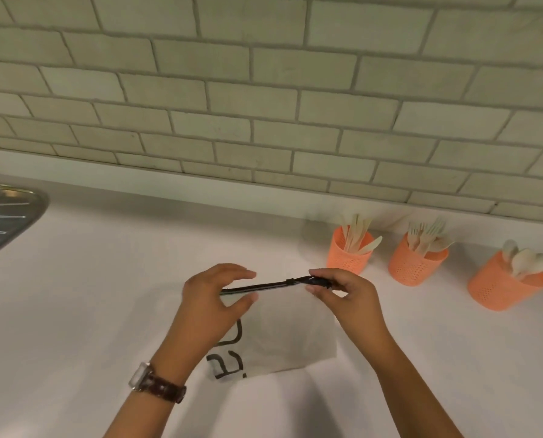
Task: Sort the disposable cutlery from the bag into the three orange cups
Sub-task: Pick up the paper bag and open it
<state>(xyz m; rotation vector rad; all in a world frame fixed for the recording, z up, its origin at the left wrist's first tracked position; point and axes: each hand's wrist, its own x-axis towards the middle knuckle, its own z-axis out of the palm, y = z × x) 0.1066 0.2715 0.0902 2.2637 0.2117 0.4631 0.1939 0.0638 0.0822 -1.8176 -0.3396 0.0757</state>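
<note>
White countertop (90, 295) under grey brick tiles (264, 90) carries a flat white fabric bag (283, 330), black zip (264, 286) on top. Left hand (210, 298) pinches the zip's nine o'clock end; right hand (349, 295) pinches its three o'clock end. Three orange perforated cups (412, 267), cutlery-filled, stand at two o'clock.

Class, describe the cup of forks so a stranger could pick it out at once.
On the white counter, at the foot of the tiled wall, three orange cups stand right of the bag. The fork cup is the middle one: the knife cup is on its left, the spoon cup on its right.
</note>
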